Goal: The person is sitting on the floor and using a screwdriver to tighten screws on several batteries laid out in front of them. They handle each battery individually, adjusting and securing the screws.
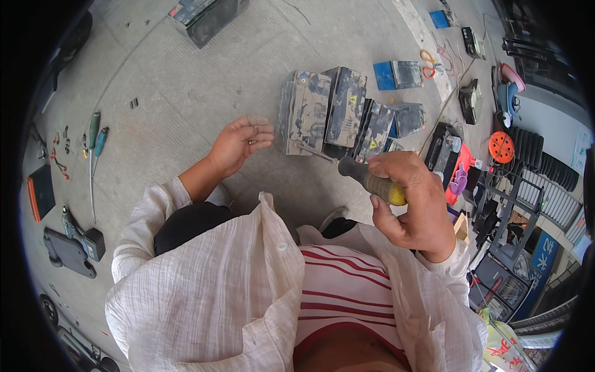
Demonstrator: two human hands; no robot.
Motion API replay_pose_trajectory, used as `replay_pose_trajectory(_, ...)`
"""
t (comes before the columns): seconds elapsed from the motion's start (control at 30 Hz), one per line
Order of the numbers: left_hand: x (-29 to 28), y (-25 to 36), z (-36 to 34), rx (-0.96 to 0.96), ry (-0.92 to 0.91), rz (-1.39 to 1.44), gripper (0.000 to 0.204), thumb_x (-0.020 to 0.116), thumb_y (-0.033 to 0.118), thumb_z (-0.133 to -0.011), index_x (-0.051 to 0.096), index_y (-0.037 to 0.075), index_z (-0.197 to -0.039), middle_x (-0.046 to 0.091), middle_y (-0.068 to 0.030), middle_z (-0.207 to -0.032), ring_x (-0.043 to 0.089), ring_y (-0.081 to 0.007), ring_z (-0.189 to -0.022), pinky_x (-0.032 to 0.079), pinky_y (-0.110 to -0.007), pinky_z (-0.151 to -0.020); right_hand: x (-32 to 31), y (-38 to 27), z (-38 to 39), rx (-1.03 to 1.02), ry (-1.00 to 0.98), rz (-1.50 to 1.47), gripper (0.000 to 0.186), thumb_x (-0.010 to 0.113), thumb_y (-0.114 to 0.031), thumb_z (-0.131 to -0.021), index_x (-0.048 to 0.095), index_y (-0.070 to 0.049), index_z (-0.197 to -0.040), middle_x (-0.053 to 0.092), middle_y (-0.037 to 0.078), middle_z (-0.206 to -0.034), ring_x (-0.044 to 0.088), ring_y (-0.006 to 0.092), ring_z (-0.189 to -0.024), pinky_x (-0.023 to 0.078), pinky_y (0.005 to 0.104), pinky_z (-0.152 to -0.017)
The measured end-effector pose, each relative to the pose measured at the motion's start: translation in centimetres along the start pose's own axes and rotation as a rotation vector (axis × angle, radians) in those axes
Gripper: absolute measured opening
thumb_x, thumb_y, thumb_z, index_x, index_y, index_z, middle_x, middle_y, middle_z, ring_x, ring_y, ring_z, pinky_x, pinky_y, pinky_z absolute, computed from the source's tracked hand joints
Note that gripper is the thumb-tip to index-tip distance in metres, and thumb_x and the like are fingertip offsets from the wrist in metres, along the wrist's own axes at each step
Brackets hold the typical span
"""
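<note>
My right hand grips a screwdriver by its dark, yellow-ended handle. Its thin shaft reaches left to the near edge of a dusty, grey-and-black battery, with the tip at or close to a corner terminal. Just left of that battery, my left hand hovers with fingers loosely bent and slightly blurred, holding nothing visible. A second dusty battery stands against the first on the right. Beyond it sits another dark battery with a yellow warning label.
Blue-and-grey batteries stand to the right. On the left floor lie a long green-handled screwdriver, a blue-handled screwdriver, a cordless drill and its dark case. Another battery sits at the far left.
</note>
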State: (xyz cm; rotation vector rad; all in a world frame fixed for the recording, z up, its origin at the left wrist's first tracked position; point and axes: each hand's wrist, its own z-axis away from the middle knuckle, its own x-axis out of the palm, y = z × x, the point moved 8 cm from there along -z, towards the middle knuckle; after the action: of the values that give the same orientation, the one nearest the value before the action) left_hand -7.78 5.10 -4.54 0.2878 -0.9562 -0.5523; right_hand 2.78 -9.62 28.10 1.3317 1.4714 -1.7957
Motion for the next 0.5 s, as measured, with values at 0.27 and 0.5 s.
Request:
replay_pose_trajectory(0.27, 0.4, 0.2, 0.4, -0.01, 0.006, -0.015, 0.029, 0.043, 0.001, -0.098, 0.057, -0.003, -0.122, 0.065, -0.0182, -0.117, 0.067, -0.0243, -0.102, 0.056, -0.036, -0.093, -0.6, 0.7, 0.2, 0.133, -0.037, 0.027, 0.049, 0.073, -0.012, -0.078, 0.053, -0.006, -0.122, 0.063, 0.014, -0.111, 0.068, 0.033, -0.09, 0.056, 0.038, -0.071)
replay_pose_trajectory(0.5, 0.2, 0.0, 0.3, -0.015, 0.0, 0.0, 0.029, 0.043, 0.002, -0.097, 0.057, -0.002, -0.122, 0.065, -0.0179, -0.117, 0.067, -0.0236, -0.101, 0.057, -0.036, -0.092, 0.2, 1.2, 0.6, 0.158, -0.164, 0.063, 0.047, 0.073, -0.005, -0.075, 0.055, -0.007, -0.119, 0.063, 0.013, -0.113, 0.066, 0.0324, -0.098, 0.056, 0.0375, -0.075)
